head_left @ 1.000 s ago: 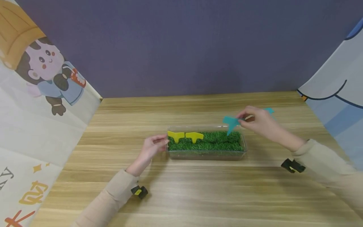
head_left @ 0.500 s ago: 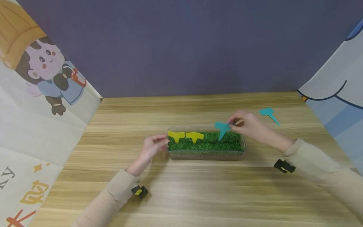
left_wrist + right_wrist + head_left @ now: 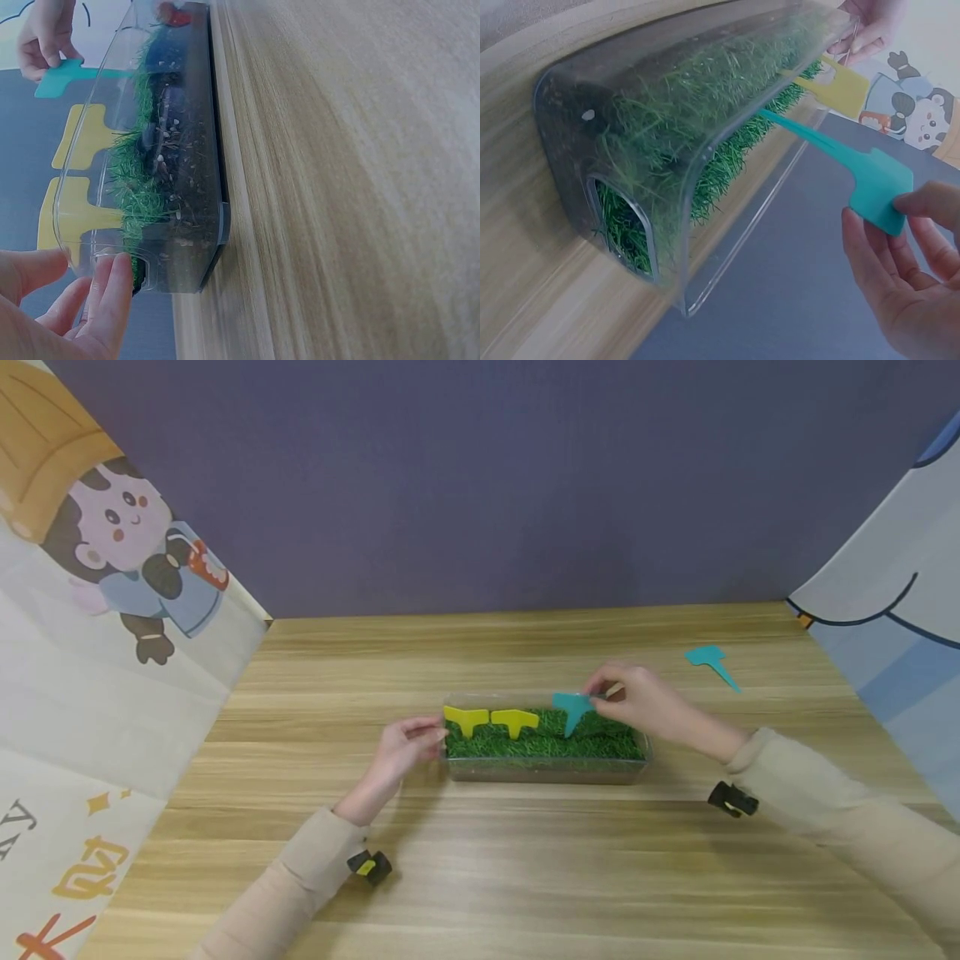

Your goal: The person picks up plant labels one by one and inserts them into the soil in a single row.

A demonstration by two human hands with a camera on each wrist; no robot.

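Note:
A clear plastic planter box (image 3: 546, 771) with green grass (image 3: 592, 747) stands mid-table. Two yellow T-shaped plant labels (image 3: 513, 721) are upright in the grass at its left. My right hand (image 3: 641, 700) pinches a teal plant label (image 3: 572, 710) by its head between thumb and fingers. In the right wrist view its stem slants down to the grass beyond the rim. My left hand (image 3: 401, 747) touches the planter's left end; in the left wrist view its fairly straight fingers (image 3: 112, 300) rest at the end wall beside a cut-out, thumb at the rim.
Another teal plant label (image 3: 712, 665) lies flat on the wooden table (image 3: 480, 860) at back right, beyond my right hand. A dark blue panel (image 3: 480, 485) closes off the back, and printed cartoon sheets (image 3: 82, 710) line both sides.
My right hand has carried the teal label leftward and down, from above the planter's right end to beside the yellow labels. The left hand has stayed in place.

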